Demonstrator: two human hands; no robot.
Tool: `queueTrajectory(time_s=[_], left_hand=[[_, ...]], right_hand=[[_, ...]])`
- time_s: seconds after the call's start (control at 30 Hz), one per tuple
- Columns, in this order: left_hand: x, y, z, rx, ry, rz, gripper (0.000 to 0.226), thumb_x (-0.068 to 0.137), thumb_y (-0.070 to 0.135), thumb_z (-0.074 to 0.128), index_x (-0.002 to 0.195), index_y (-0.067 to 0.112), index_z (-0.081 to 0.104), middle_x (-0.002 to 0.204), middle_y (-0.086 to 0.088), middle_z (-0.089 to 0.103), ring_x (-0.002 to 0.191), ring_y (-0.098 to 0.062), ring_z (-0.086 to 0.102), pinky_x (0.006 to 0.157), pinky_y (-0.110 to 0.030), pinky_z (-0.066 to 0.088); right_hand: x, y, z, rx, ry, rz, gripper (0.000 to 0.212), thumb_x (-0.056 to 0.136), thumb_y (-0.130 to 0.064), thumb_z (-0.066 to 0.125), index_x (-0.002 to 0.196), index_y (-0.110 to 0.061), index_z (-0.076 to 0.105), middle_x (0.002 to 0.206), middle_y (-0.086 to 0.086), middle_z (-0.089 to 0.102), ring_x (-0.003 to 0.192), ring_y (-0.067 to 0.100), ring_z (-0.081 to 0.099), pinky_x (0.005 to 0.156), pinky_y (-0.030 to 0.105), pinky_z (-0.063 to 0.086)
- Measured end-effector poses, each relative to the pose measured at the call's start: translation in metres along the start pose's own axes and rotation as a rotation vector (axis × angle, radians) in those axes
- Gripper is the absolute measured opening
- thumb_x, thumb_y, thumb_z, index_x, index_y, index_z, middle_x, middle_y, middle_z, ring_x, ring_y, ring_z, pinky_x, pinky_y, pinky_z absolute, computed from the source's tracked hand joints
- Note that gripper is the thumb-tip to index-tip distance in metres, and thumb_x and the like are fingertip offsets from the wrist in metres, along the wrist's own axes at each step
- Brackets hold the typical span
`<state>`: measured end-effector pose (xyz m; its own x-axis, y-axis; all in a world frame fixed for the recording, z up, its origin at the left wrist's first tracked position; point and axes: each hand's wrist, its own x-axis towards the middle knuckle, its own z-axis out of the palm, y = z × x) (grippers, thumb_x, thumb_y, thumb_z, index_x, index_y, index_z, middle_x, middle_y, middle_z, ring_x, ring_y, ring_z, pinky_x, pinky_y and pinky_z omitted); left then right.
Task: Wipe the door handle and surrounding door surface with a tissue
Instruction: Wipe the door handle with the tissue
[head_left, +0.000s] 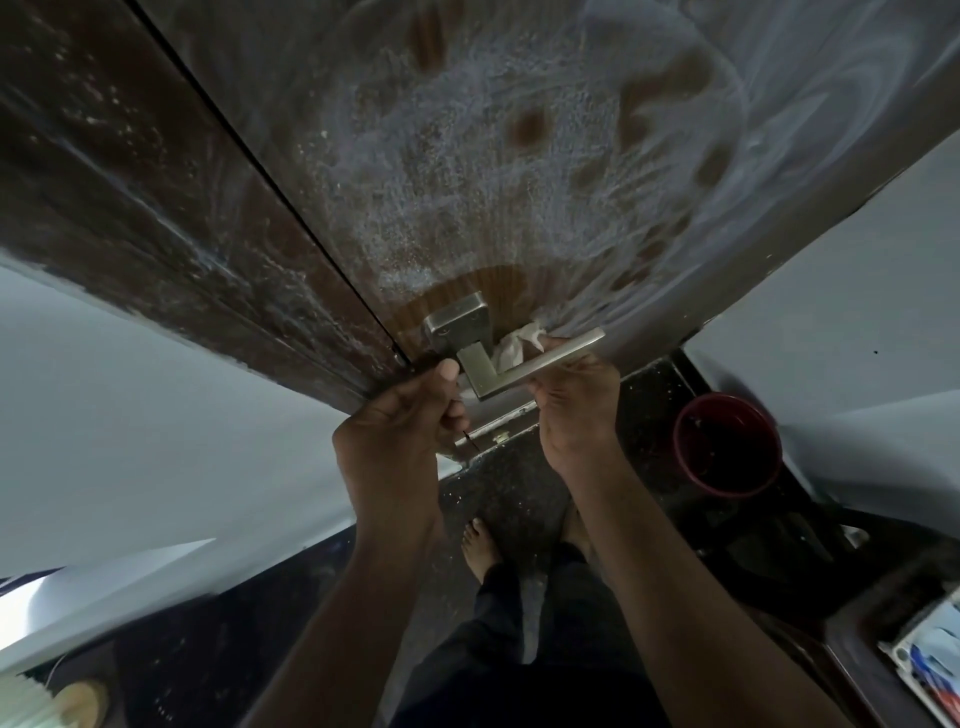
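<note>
A brushed metal door handle (540, 361) with a square plate sits low on a brown wooden door (467, 182) that is coated in whitish foam and streaks. A crumpled white tissue (517, 343) is tucked behind the lever, against the door. My right hand (574, 410) is closed around the lever and the tissue from below. My left hand (410, 415) is curled just left of the handle's neck, with the thumb up at the door's edge; a bit of white shows by its fingers, and I cannot tell whether it grips anything.
A dark door frame (130, 208) runs along the left. A red bucket (727, 444) stands on the dark speckled floor at the right. My bare feet (480, 545) are below the handle. A shelf with packets (930, 670) sits at the lower right.
</note>
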<state>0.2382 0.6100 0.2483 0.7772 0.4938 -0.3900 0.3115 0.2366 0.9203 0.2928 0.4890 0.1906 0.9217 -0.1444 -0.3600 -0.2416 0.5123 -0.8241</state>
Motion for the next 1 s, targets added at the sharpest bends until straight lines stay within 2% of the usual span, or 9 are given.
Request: queueTrajectory(time_s=[0.1,0.23,0.3,0.4,0.53,0.6,0.63,0.77,1.0], left_hand=[[0.001,0.001,0.002,-0.005,-0.009,0.003,0.01,0.083,0.021,0.081,0.088,0.012,0.082,0.066,-0.003,0.071,0.06,-0.014,0.063,0.071,-0.036,0.056],[-0.001,0.004,0.004,-0.008,-0.029,0.009,0.005,0.084,0.016,0.081,0.085,0.011,0.082,0.065,-0.003,0.071,0.061,-0.015,0.062,0.069,-0.034,0.055],[0.0,0.005,0.003,0.007,-0.031,0.012,0.005,0.083,0.016,0.082,0.083,0.012,0.082,0.066,-0.004,0.072,0.06,-0.016,0.062,0.068,-0.033,0.055],[0.001,0.006,0.002,0.022,-0.03,0.024,0.005,0.082,0.017,0.084,0.083,0.013,0.083,0.067,-0.007,0.073,0.059,-0.016,0.063,0.068,-0.035,0.055],[-0.001,0.009,0.003,0.052,-0.02,0.032,0.002,0.081,0.018,0.084,0.082,0.017,0.083,0.067,-0.005,0.074,0.058,-0.015,0.063,0.069,-0.034,0.056],[-0.002,0.011,0.002,0.071,-0.024,0.029,0.001,0.081,0.018,0.084,0.08,0.019,0.083,0.067,-0.006,0.074,0.058,-0.015,0.064,0.069,-0.034,0.057],[-0.003,0.013,0.001,0.085,-0.027,0.028,0.002,0.081,0.019,0.084,0.079,0.02,0.083,0.067,-0.006,0.074,0.059,-0.014,0.064,0.07,-0.034,0.058],[-0.006,0.017,-0.002,0.161,-0.054,0.034,0.003,0.08,0.019,0.083,0.077,0.02,0.083,0.067,-0.008,0.075,0.06,-0.013,0.066,0.072,-0.036,0.06],[-0.016,0.018,-0.012,0.301,-0.012,0.068,0.011,0.077,0.027,0.085,0.073,0.038,0.082,0.064,-0.004,0.074,0.059,-0.015,0.068,0.084,-0.053,0.061]], right_hand=[[-0.002,-0.003,0.004,-0.025,-0.058,-0.038,0.018,0.075,-0.004,0.078,0.087,0.007,0.07,0.09,0.019,0.072,0.086,0.033,0.07,0.084,0.041,0.058],[0.005,-0.001,-0.004,-0.078,0.032,-0.013,0.011,0.076,0.001,0.077,0.082,0.006,0.069,0.09,0.023,0.071,0.09,0.042,0.067,0.092,0.061,0.052],[0.004,-0.003,-0.004,-0.062,0.031,-0.02,0.009,0.073,-0.007,0.08,0.077,-0.005,0.072,0.085,0.013,0.072,0.087,0.036,0.067,0.091,0.057,0.053],[-0.002,-0.004,0.004,0.037,-0.136,-0.063,0.009,0.069,-0.011,0.079,0.074,-0.019,0.075,0.083,0.004,0.074,0.084,0.023,0.071,0.082,0.037,0.057],[0.001,0.008,0.002,0.009,-0.086,-0.053,0.022,0.073,-0.006,0.08,0.089,0.004,0.069,0.09,0.016,0.071,0.089,0.032,0.068,0.077,0.04,0.056],[-0.002,0.016,0.0,-0.011,0.003,0.002,0.011,0.076,0.004,0.075,0.081,-0.005,0.071,0.084,0.011,0.073,0.079,0.026,0.069,0.07,0.035,0.057],[-0.005,0.019,0.003,-0.014,0.035,0.028,0.017,0.078,0.008,0.073,0.078,-0.009,0.071,0.081,0.008,0.073,0.075,0.022,0.07,0.067,0.031,0.057],[-0.025,0.033,0.023,-0.037,-0.026,0.053,0.009,0.081,0.007,0.072,0.083,-0.001,0.069,0.077,0.008,0.072,0.07,0.021,0.069,0.065,0.031,0.055],[-0.018,0.02,0.017,0.164,0.076,0.076,0.013,0.078,0.005,0.072,0.089,-0.001,0.07,0.089,0.011,0.074,0.09,0.026,0.072,0.077,0.033,0.058]])
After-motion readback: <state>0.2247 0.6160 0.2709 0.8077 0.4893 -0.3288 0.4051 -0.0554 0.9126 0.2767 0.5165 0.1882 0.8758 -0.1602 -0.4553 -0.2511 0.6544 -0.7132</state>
